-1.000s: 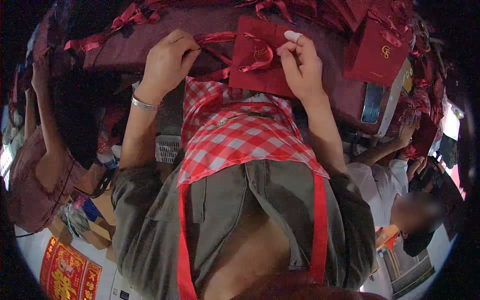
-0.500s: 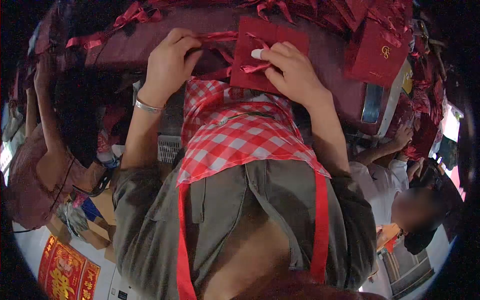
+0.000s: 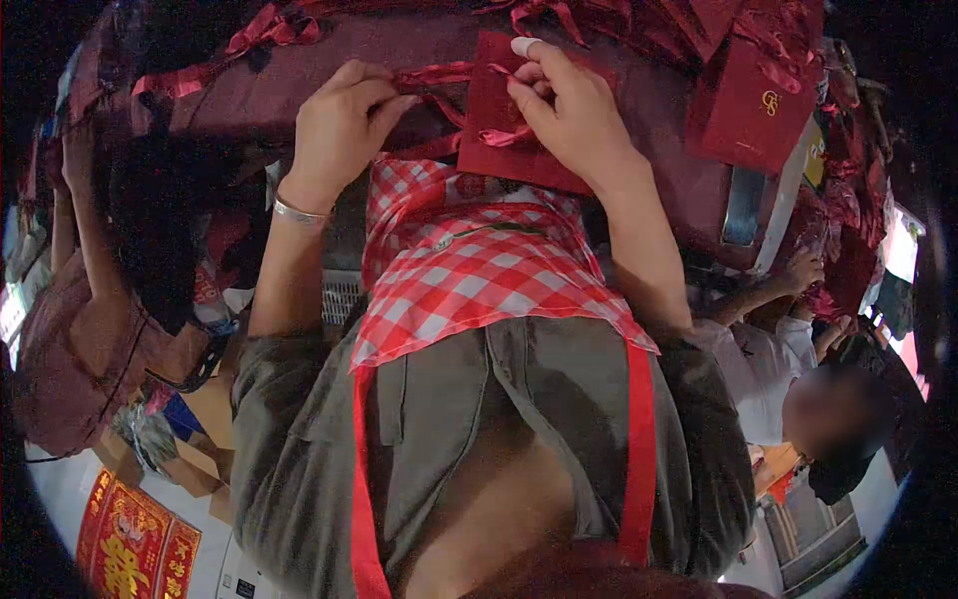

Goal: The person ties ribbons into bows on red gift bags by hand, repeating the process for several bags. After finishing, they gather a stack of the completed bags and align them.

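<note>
A dark red flat bag or folder (image 3: 481, 125) lies on the dark red work surface, with a shiny red ribbon (image 3: 439, 74) attached. My left hand (image 3: 344, 125), wearing a silver bangle, is closed on the ribbon's left length. Over the bag's right half is my right hand (image 3: 574, 105). Its thumb and curled fingers meet at a ribbon strand, while one finger with a white fingertip cover (image 3: 522, 46) points up and away. A ribbon loop (image 3: 504, 136) lies on the bag below that hand. The right palm is hidden.
Another red bag with a gold monogram (image 3: 763, 110) lies to the right. Several ribboned red pieces (image 3: 274, 30) line the far edge. Co-workers sit left (image 3: 85, 339) and right (image 3: 758, 369). A red-and-white checked apron (image 3: 489, 285) covers my lap.
My right hand has moved up across the bag, and its white-covered finger has lifted off toward the far edge. The left hand stays almost in place on the ribbon.
</note>
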A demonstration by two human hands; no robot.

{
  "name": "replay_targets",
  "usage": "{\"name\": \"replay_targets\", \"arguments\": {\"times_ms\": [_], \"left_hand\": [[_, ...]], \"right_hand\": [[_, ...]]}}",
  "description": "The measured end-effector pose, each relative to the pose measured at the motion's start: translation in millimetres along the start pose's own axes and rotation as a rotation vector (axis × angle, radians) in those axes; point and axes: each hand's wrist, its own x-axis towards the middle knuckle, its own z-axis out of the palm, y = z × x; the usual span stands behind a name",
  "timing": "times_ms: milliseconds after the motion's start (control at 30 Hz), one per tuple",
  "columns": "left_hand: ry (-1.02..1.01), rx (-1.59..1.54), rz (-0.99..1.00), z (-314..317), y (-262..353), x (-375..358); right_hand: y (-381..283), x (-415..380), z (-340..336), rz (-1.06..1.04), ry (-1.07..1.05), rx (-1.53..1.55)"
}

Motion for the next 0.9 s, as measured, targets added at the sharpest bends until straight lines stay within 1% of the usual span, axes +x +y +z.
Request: {"name": "replay_targets", "arguments": {"times_ms": [33,100,133,167,200,233,267,333,433,533,567,633,700,733,833,867,900], "left_hand": [[0.025,-0.020,-0.012,2.5,0.8,0.3],[0.050,-0.042,-0.024,6.8,2.8,4.0],[0.133,-0.064,-0.006,8.3,4.6,7.8],[0.217,-0.084,0.010,10.6,7.3,11.4],[0.216,-0.083,0.008,13.6,10.4,15.6],[0.206,-0.084,0.054,17.3,14.7,19.9],[0.196,-0.086,0.099,21.5,21.2,25.4],[0.178,-0.058,0.090,22.9,37.7,33.1],[0.093,-0.092,0.121,29.0,41.3,39.2],[0.081,-0.058,0.146,33.3,37.6,42.7],[0.079,-0.056,0.145,37.2,34.1,43.9],[0.103,-0.180,0.111,43.8,26.8,46.1],[0.103,-0.185,0.088,44.8,25.9,48.6],[0.104,-0.190,0.065,43.8,26.7,49.8],[0.083,-0.221,0.113,29.2,32.9,50.7],[0.032,-0.187,0.017,14.9,40.1,50.5],[0.006,-0.166,-0.033,7.6,39.7,49.3]], "right_hand": [[-1.3,1.8,-0.9,-0.001,0.000,0.001],[-3.2,4.9,-1.9,0.089,-0.088,-0.006],[-2.9,5.3,-0.5,0.090,-0.090,-0.006],[-0.4,4.9,2.3,0.072,-0.051,0.111],[2.9,4.9,5.1,0.055,-0.011,0.227],[12.3,3.8,8.5,0.055,-0.014,0.228],[26.8,2.2,11.0,-0.010,-0.007,0.248],[30.7,2.0,12.0,-0.077,-0.003,0.266],[19.7,2.8,16.0,-0.031,0.046,0.378],[16.0,3.2,15.4,0.001,0.082,0.457],[18.9,3.4,13.8,-0.006,0.070,0.407],[22.3,4.4,14.2,-0.013,0.057,0.358],[23.8,3.8,16.8,0.039,0.057,0.491],[25.5,3.2,17.2,0.037,0.058,0.491],[27.6,2.9,16.9,0.035,0.031,0.478],[25.7,2.9,17.0,0.073,0.035,0.536],[24.9,2.2,17.2,0.110,0.038,0.595]]}}
